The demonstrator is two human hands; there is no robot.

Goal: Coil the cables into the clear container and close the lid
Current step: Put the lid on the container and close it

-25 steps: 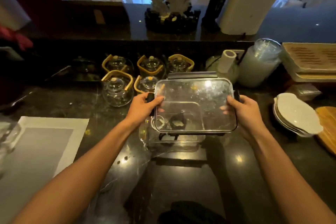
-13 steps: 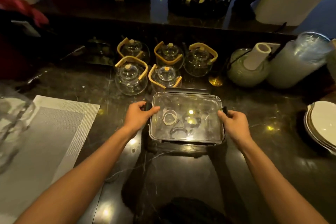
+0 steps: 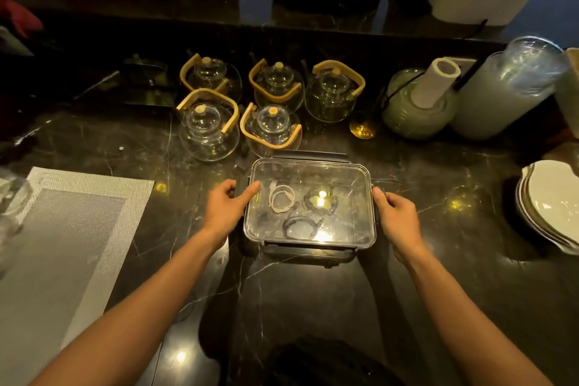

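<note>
Your clear container (image 3: 310, 238) sits on the tabletop (image 3: 438, 276) just before the glass teapots (image 3: 208, 131), lid (image 3: 338, 172) on, coiled cables (image 3: 283, 202) inside. Your left hand (image 3: 227, 208) and right hand (image 3: 396, 218) grip its side latches; it looks light, rigid and slick, so press there.

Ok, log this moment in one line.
lid on container | three coiled cables inside | left hand, right hand at side latches | far latch unfastened

container (image 3: 360, 197): sitting on the counter (image 3: 313, 291)
cables (image 3: 300, 208): lying in the container
teapots (image 3: 257, 103): standing behind the container
placemat (image 3: 62, 229): lying to its left
plates (image 3: 551, 200): sitting to its right
</note>
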